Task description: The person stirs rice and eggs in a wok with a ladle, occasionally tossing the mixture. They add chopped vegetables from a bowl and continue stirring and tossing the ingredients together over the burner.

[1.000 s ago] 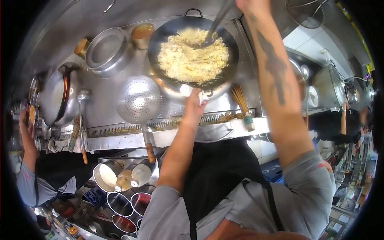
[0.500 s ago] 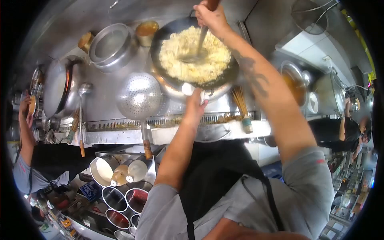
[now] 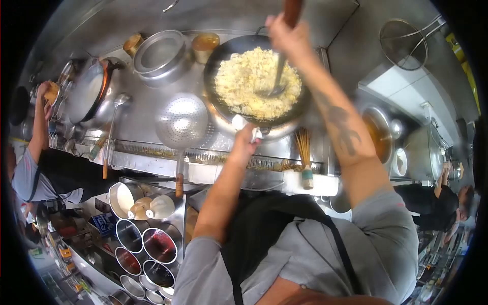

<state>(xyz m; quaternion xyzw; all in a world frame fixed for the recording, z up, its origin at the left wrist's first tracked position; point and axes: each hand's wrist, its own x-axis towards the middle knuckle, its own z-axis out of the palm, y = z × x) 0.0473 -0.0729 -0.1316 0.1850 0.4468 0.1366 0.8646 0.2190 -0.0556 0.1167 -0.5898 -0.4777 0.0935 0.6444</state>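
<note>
A large black wok (image 3: 217, 96) on the range holds a mound of yellow and white fried rice (image 3: 249, 76). My right hand (image 3: 291, 39), raised over the wok's far right side and slightly blurred, is wrapped round the wooden handle of a ladle (image 3: 277, 84). The ladle's bowl lies in the right part of the rice. At the near rim my left hand (image 3: 246, 142) is closed on a folded white cloth (image 3: 239, 122), pressed against the wok's edge by its near loop handle.
A perforated strainer (image 3: 182, 119) lies left of the wok, and a bamboo brush (image 3: 304, 157) on the right. Behind stand a metal pot (image 3: 160, 56) and a tin (image 3: 205, 47). Sauce containers (image 3: 160, 244) sit below left. Other people work at far left and far right.
The ladle's bowl has moved right and nearer through the rice. My left hand keeps the cloth at the wok's rim. The whole view has shifted a little.
</note>
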